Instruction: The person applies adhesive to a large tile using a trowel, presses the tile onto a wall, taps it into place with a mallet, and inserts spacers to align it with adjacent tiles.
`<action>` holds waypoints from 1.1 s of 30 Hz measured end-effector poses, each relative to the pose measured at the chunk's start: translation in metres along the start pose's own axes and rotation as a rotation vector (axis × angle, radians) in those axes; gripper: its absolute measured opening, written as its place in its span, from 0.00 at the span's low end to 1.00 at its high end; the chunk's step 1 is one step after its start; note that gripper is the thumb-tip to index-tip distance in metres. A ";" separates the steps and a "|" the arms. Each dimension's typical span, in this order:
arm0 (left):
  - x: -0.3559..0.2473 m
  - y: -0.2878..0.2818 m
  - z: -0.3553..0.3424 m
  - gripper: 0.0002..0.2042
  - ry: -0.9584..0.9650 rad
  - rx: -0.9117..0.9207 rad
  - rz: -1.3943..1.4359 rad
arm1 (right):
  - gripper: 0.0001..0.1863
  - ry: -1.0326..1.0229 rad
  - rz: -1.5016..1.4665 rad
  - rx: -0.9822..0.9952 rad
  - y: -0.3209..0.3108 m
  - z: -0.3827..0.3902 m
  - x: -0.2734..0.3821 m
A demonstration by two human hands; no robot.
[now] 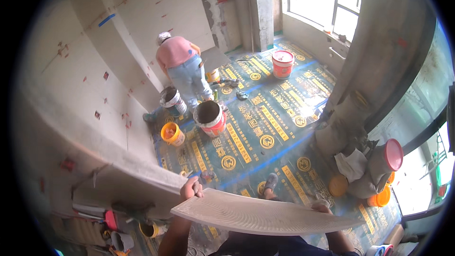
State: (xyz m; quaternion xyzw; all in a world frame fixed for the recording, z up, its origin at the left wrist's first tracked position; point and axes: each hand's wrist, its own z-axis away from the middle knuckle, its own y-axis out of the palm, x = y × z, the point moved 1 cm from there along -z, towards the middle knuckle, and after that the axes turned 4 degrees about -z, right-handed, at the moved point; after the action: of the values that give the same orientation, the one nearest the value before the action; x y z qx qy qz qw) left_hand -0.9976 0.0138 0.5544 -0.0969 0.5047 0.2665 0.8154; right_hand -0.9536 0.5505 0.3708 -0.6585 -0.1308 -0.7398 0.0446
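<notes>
A long, light tile (265,213) is held up across my front, and combed ridges of a pale coating run over its upward face. My left hand (191,188) grips its left end, with fingers curled over the far corner. On the right part of the far edge, my right hand (322,206) is closed round the tile; that hand is partly hidden behind it. Beyond the tile, one foot in a grey shoe (271,181) shows on the printed floor covering (251,161).
A co-worker in a pink top (177,56) bends by the left wall. Around them stand a large open bucket (215,127), a yellow bucket (176,138) and a grey-white bucket (179,107). A red-lidded bucket (283,68) stands near the window. Bags (353,165) and orange buckets (378,198) crowd the right.
</notes>
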 end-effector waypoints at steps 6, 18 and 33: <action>-0.028 0.078 -0.151 0.16 -0.221 0.205 -0.019 | 0.19 0.141 0.100 0.020 -0.080 -0.129 0.004; -0.130 0.231 -0.431 0.18 -0.516 0.580 -0.054 | 0.18 0.775 -0.196 -0.293 -0.170 -0.566 0.175; -0.233 0.387 -0.853 0.13 0.289 0.975 -1.089 | 0.19 0.974 0.039 -0.447 -0.206 -0.851 0.041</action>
State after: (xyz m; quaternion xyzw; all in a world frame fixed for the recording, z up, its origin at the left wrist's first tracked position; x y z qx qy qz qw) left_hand -1.9429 -0.1042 0.3986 0.0052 0.5485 -0.4449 0.7079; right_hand -1.8275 0.5382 0.2993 -0.2345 0.0779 -0.9686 -0.0277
